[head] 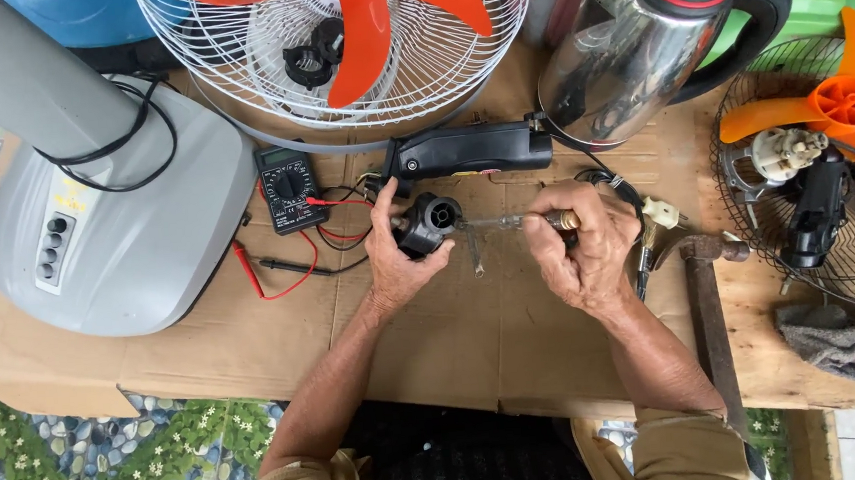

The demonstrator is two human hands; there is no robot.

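My left hand grips a small black round motor part lying on the cardboard sheet. My right hand holds a screwdriver with a clear handle, its tip pointed left into the black part. A black elongated housing with wires lies just behind both hands. A small metal piece rests on the cardboard between my hands.
A grey fan base stands at left, next to a multimeter with red and black probe leads. Behind: a white fan grille with orange blades and a steel kettle. At right: a hammer, a dismantled fan, a grey rag.
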